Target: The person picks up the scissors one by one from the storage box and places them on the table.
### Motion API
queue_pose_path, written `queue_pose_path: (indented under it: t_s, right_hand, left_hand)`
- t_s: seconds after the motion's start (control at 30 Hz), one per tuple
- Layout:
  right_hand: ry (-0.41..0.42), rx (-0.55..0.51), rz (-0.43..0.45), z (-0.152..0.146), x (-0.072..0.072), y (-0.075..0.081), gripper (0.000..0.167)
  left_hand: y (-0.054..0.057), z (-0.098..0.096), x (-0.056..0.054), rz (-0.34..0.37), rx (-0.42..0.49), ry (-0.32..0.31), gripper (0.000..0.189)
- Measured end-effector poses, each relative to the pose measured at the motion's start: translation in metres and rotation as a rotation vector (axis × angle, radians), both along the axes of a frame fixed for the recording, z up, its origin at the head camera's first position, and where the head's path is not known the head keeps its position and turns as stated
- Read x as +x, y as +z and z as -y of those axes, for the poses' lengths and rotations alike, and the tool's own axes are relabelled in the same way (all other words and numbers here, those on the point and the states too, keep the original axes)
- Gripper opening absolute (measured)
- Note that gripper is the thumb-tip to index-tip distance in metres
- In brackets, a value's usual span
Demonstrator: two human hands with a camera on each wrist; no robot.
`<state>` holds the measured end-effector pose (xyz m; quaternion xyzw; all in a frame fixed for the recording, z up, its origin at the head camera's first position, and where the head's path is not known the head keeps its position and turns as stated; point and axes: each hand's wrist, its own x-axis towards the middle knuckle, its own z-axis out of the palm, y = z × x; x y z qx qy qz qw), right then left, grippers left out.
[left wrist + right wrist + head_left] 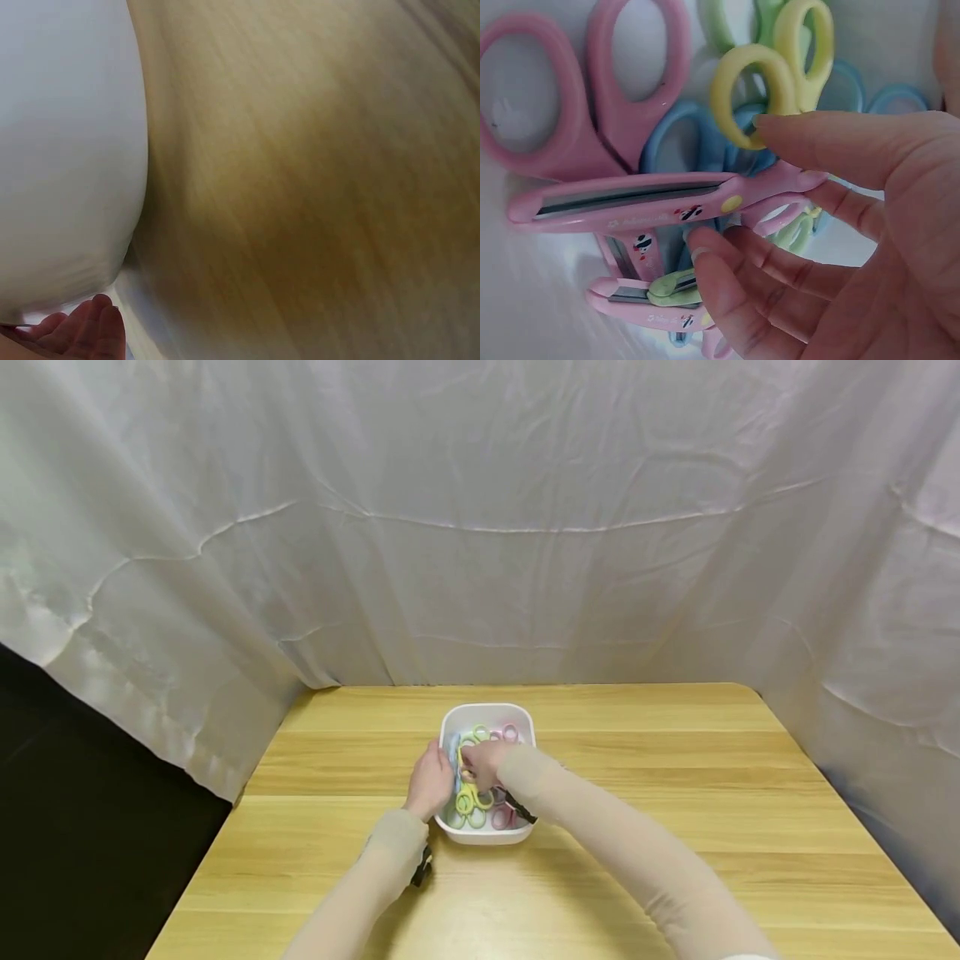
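Note:
A white plastic box (486,838) holds several scissors with pink, yellow, green and blue handles. My left hand (431,781) rests against the box's left side, its fingers extended along the outer wall in the left wrist view. Inside the box, my right hand (885,232) has thumb and index finger at the handle of pink scissors (652,199), pinching it. Those scissors lie across the others, blades pointing left in the right wrist view. Beside the thumb are yellow scissors (754,56), with large pink scissors (536,97) further left. Small green-tipped scissors (673,285) show by the lower fingers.
The box stands on a wood-grain table (660,760). Behind and on both sides hangs a pale grey curtain (525,568). A dark area (82,827) lies beyond the table's left edge.

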<state>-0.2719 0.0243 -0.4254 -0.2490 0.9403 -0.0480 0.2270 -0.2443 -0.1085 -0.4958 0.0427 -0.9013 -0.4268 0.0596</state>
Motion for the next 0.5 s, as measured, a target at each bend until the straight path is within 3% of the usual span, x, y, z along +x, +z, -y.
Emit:
queue_pose_path:
  t_s: [0.37,0.5]
  right_hand:
    - [0.015,-0.004,-0.003,-0.0004,-0.0034,-0.0095,0.042]
    - [-0.022,-0.043,0.021,-0.0012,-0.0036,-0.0092,0.051]
  left_hand:
    - [0.0003,0.0002,0.0006,-0.007,0.002,-0.007,0.044]
    - [-0.0003,0.0004,0.0007,-0.010,-0.006,-0.007,0.044]
